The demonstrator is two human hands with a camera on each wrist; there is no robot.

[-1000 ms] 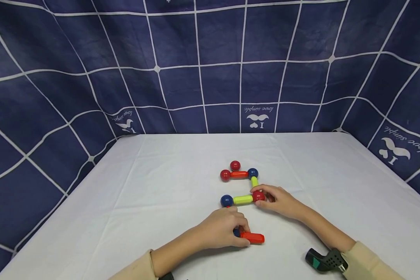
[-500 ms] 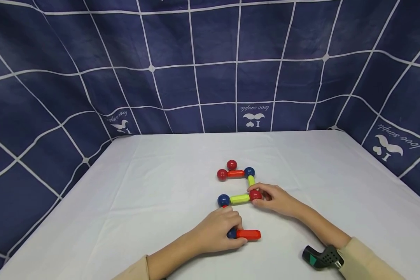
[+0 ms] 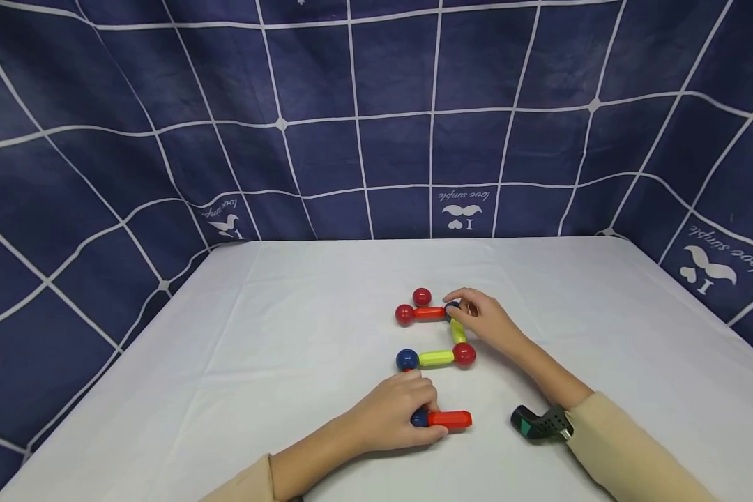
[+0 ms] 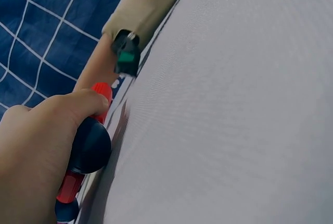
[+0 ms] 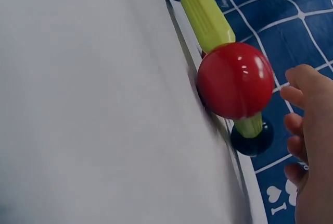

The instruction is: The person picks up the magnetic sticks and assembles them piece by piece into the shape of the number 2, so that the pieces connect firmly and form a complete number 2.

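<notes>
Head view: the left hand (image 3: 395,415) lies on the white table (image 3: 288,348) with its fingers curled round a dark blue ball (image 3: 420,417) joined to a red rod (image 3: 450,419) that sticks out to that hand's right. Just beyond its knuckles sit another blue ball (image 3: 406,360), a lime rod (image 3: 436,358) and a red ball (image 3: 464,354) in a row. The right hand (image 3: 483,317) reaches farther out, fingertips bent onto a blue ball (image 3: 452,307) at the far corner, which a short lime rod (image 3: 458,330) links down to the red ball. To that hand's left run a second red rod (image 3: 429,313) and two more red balls (image 3: 405,314). Left wrist view: the thumb (image 4: 78,107) presses over the dark ball (image 4: 91,146), with the red rod (image 4: 102,99) past it. Right wrist view: the fingers (image 5: 307,125) hang loosely bent beside the red ball (image 5: 235,80) and lime rod (image 5: 205,15); whether they pinch anything cannot be told here.
</notes>
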